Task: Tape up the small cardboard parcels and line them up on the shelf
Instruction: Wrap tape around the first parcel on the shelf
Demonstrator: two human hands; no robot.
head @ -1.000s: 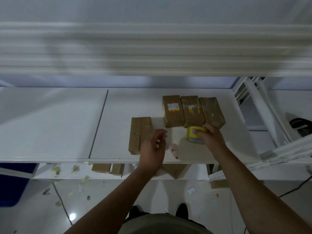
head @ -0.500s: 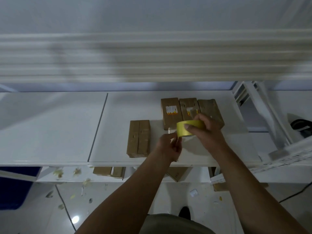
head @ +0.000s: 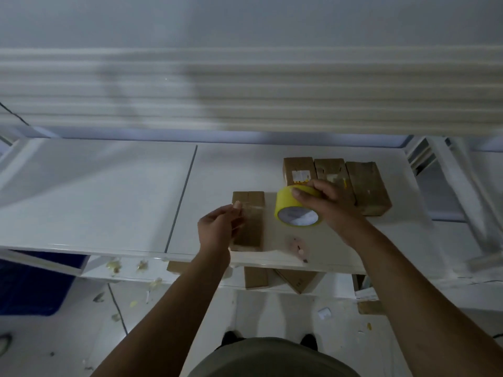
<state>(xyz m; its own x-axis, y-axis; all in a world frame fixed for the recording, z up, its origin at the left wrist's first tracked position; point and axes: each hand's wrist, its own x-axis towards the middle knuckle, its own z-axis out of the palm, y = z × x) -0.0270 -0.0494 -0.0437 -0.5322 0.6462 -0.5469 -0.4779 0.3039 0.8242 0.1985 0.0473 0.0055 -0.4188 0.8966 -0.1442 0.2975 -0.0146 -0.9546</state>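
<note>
Matt cardboard parcel (head: 249,221) — glossy shelf (head: 109,191)

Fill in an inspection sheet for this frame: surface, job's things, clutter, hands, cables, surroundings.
surface: white shelf, two panels meeting at a seam.
job's things: row of three parcels side by side at the back right; front parcel lying apart; yellow tape roll.
clutter: small pinkish item near the front edge, too blurred to identify.
hands: right hand grips the tape roll above the shelf; left hand pinches the tape strip over the front parcel.
cables: nothing seen.
surroundings: more boxes on a lower level; scraps below; blue container at left.
</note>
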